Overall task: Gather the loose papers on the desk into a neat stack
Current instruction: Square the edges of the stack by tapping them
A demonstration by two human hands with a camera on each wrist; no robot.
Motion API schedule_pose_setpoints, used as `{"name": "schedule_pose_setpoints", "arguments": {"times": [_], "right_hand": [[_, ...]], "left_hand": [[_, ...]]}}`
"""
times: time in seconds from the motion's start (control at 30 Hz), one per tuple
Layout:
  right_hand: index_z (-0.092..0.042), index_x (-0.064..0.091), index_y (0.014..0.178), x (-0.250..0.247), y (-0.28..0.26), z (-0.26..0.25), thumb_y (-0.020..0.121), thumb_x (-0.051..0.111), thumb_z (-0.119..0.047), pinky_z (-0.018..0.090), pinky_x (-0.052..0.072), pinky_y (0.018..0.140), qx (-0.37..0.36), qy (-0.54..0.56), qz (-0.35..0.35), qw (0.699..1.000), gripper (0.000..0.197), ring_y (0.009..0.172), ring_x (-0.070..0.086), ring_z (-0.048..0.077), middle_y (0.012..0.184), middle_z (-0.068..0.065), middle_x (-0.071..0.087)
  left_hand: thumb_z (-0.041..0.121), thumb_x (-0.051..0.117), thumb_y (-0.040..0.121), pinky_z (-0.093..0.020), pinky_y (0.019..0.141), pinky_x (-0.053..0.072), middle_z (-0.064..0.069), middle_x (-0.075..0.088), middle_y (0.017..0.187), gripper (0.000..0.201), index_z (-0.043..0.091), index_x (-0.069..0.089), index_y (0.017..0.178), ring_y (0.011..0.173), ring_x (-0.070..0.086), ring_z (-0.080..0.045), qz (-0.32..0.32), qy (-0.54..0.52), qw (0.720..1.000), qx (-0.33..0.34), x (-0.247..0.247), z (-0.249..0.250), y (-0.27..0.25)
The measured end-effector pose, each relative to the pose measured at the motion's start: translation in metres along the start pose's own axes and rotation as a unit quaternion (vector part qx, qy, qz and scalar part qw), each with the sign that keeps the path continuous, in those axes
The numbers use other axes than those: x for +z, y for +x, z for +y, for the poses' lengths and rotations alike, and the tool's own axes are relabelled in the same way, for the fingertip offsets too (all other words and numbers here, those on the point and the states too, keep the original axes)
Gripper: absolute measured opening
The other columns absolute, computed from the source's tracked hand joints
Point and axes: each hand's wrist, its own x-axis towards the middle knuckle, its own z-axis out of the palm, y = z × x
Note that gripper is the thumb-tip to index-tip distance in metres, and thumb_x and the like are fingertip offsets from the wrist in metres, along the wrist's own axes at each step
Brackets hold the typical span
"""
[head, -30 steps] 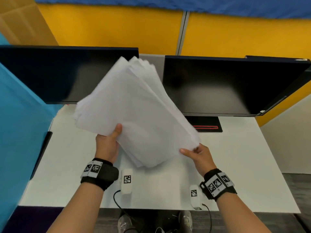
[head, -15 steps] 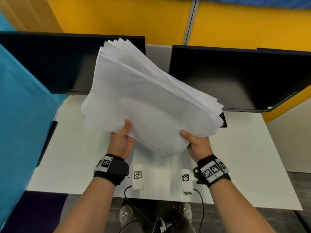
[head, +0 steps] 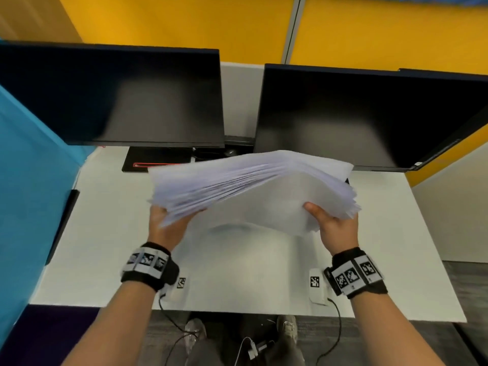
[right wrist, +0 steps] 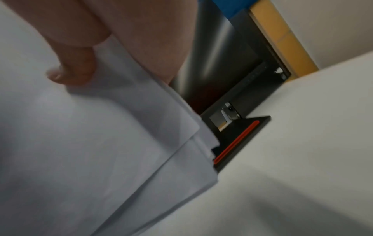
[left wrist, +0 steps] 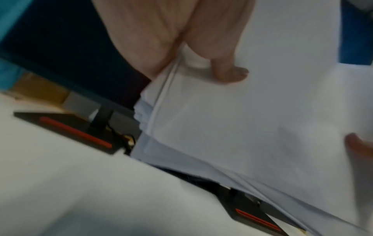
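Observation:
A thick bundle of white papers (head: 253, 191) hangs above the white desk (head: 105, 233), lying nearly flat with its sheets fanned and uneven at the edges. My left hand (head: 162, 220) grips its left side, thumb on top as the left wrist view shows, over the papers (left wrist: 242, 119). On the right side my right hand (head: 330, 220) holds the bundle with the thumb pressed on the near face of the papers (right wrist: 90, 143). Both hands' fingers are hidden under the sheets.
Two dark monitors (head: 118, 96) (head: 369, 114) stand at the back of the desk, their black bases with red stripes (head: 153, 163) just behind the papers. A blue partition (head: 26, 167) borders the left side. Two small white tagged devices (head: 317, 286) lie near the front edge.
The bundle has swung down from an upright, tilted hold in front of the monitors to a low, nearly flat position over the desk. Both hands have moved apart to its sides.

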Motion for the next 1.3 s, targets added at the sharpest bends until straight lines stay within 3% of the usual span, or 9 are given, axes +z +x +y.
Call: {"name": "schedule_pose_setpoints", "arguments": {"times": [0.17,0.3,0.4,0.53,0.7,0.87,0.93,1.1,1.3], "right_hand": [[-0.038,0.068,0.098,-0.008,-0.006,0.013,0.075,0.079,0.002,0.014,0.054,0.076,0.014,-0.001,0.007,1.000,0.047,0.091,0.069,-0.003,0.096,-0.016,0.074],[-0.019,0.061,0.115,-0.031,-0.005,0.008,0.073,0.075,0.005,0.014,0.052,0.078,0.089,-0.016,-0.176,0.980,0.051,0.094,0.069,-0.004,0.099,-0.020,0.075],[-0.019,0.062,0.107,-0.024,-0.011,0.011,0.076,0.079,-0.001,0.002,0.046,0.071,0.152,-0.094,-0.263,0.948,0.040,0.081,0.065,-0.017,0.082,-0.032,0.072],[-0.030,0.068,0.101,-0.011,-0.012,0.023,0.079,0.079,-0.012,0.017,0.052,0.080,0.126,-0.086,-0.143,0.978,0.030,0.093,0.071,0.000,0.092,-0.019,0.075],[-0.015,0.072,0.079,-0.010,-0.012,0.026,0.071,0.083,-0.040,0.036,0.056,0.069,0.120,-0.161,-0.126,0.971,0.029,0.067,0.070,0.017,0.076,0.004,0.074],[-0.033,0.064,0.101,-0.008,-0.005,0.012,0.072,0.083,0.000,0.013,0.056,0.079,0.077,-0.037,-0.063,0.994,0.048,0.089,0.069,-0.009,0.093,-0.021,0.074],[-0.032,0.065,0.099,-0.004,-0.003,0.011,0.074,0.081,0.002,0.015,0.056,0.080,0.058,-0.008,-0.013,0.998,0.045,0.086,0.069,-0.008,0.090,-0.026,0.074],[-0.039,0.068,0.099,-0.002,-0.008,0.029,0.075,0.080,0.001,0.016,0.055,0.086,0.051,-0.009,0.002,0.999,0.049,0.091,0.068,-0.006,0.096,-0.019,0.074],[-0.025,0.069,0.087,0.004,-0.009,0.060,0.076,0.080,-0.001,0.031,0.054,0.077,0.106,-0.125,-0.032,0.986,0.029,0.069,0.063,-0.016,0.086,-0.011,0.069]], "left_hand": [[0.019,0.085,0.073,0.003,0.067,0.041,0.022,0.072,0.088,0.031,0.021,0.068,0.099,0.079,0.061,0.013,-0.004,-0.001,1.000,0.005,0.012,-0.005,-0.013],[0.004,0.083,0.073,0.001,0.069,0.042,0.044,0.063,0.074,0.039,0.035,0.064,0.086,0.075,0.058,0.025,-0.044,0.012,0.998,0.046,-0.020,0.007,-0.004],[0.010,0.082,0.074,-0.020,0.082,0.049,0.028,0.072,0.093,0.037,0.030,0.069,0.102,0.091,0.065,0.010,-0.044,-0.038,0.997,0.041,-0.035,0.013,0.001],[0.025,0.083,0.075,-0.029,0.089,0.052,0.009,0.073,0.110,0.042,0.024,0.067,0.114,0.102,0.068,-0.006,-0.091,-0.069,0.993,0.032,-0.044,0.017,0.006],[0.022,0.075,0.084,-0.031,0.094,0.051,0.022,0.070,0.109,0.029,0.030,0.066,0.111,0.101,0.066,0.002,-0.113,-0.012,0.993,0.037,-0.042,-0.002,0.007],[0.016,0.073,0.086,-0.013,0.087,0.045,0.026,0.070,0.098,0.028,0.030,0.064,0.109,0.097,0.062,0.009,-0.059,0.004,0.997,0.055,-0.025,-0.007,-0.001],[0.014,0.072,0.086,-0.002,0.075,0.042,0.035,0.067,0.080,0.025,0.034,0.062,0.097,0.083,0.060,0.020,-0.041,0.026,0.998,0.046,-0.015,-0.006,-0.006],[0.007,0.072,0.085,0.005,0.064,0.037,0.007,0.064,0.083,0.016,0.007,0.068,0.101,0.071,0.058,0.009,-0.002,-0.001,1.000,0.014,0.013,-0.022,-0.010],[0.013,0.081,0.078,-0.002,0.062,0.046,0.032,0.067,0.064,0.021,0.025,0.066,0.086,0.068,0.065,0.011,-0.017,-0.058,0.994,-0.091,0.038,-0.050,-0.010]]}}
